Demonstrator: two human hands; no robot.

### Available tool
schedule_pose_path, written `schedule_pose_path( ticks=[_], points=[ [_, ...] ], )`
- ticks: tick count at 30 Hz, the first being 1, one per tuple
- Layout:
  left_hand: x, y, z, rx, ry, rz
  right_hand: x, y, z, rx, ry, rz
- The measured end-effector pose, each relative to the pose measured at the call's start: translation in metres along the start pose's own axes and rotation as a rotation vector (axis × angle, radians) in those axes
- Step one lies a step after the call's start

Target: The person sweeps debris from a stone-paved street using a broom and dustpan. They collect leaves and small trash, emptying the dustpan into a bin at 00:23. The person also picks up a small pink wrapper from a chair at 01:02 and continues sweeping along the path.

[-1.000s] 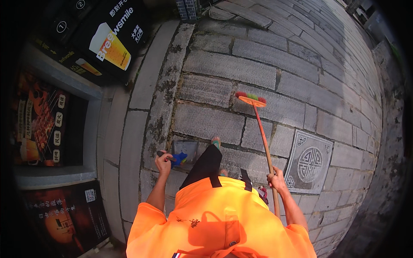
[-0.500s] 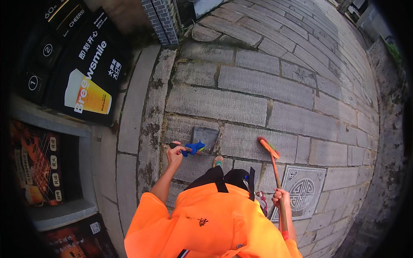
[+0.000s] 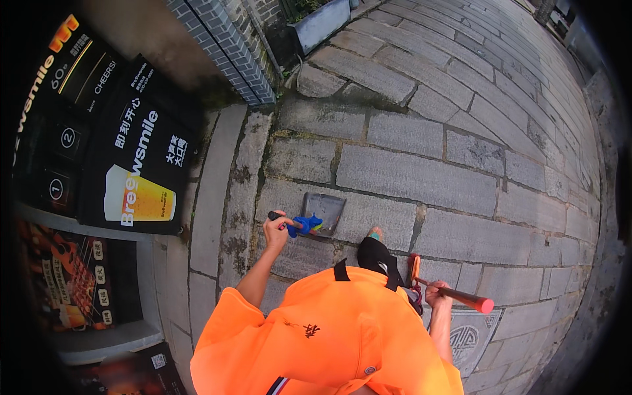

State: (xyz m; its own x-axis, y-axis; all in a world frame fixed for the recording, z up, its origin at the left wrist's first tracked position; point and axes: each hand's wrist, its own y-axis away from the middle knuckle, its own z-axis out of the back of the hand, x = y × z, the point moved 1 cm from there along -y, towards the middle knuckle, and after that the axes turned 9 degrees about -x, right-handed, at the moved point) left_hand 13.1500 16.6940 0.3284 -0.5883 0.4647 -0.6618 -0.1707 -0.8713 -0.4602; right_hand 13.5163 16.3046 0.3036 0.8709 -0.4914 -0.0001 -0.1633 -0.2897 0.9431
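Note:
My left hand (image 3: 275, 230) is wrapped round the dark handle end of a grey long-handled dustpan (image 3: 329, 212). A blue cloth (image 3: 304, 224) is bunched on the handle below my fingers. The pan hangs over or rests on the paving ahead of me; I cannot tell if it touches. In my right hand (image 3: 437, 295) is the wooden stick of a broom (image 3: 464, 299), its red end cap pointing right. The broom's orange head (image 3: 415, 268) is close to my right leg, partly hidden.
Stone slabs (image 3: 421, 164) pave the lane, with a carved square slab (image 3: 469, 339) at my right. Black advertising boards (image 3: 131, 164) stand along the left, beside a grey brick pillar (image 3: 227, 52). A planter (image 3: 322, 26) sits farther ahead; a low wall edges the right.
I have moved forward along the paving, and my other foot is now in front. The broom has swung back, its head nearer my leg and its stick tilted to the right. The dustpan stays ahead.

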Motion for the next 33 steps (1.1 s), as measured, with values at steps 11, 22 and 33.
schedule_pose_path(
  ticks=[11, 22, 33],
  points=[
    [-0.019, -0.148, -0.105, -0.025, -0.102, 0.261, 0.06, -0.059, -0.241, -0.052, 0.032, -0.176],
    [0.015, -0.316, -0.255, 0.034, -0.068, 0.298, 0.054, -0.102, -0.499, 0.157, 0.198, -0.278],
    [-0.005, -0.497, -0.375, -0.052, 0.001, 0.108, 0.081, -0.15, -0.707, 0.297, 0.201, -0.276]
  ],
)
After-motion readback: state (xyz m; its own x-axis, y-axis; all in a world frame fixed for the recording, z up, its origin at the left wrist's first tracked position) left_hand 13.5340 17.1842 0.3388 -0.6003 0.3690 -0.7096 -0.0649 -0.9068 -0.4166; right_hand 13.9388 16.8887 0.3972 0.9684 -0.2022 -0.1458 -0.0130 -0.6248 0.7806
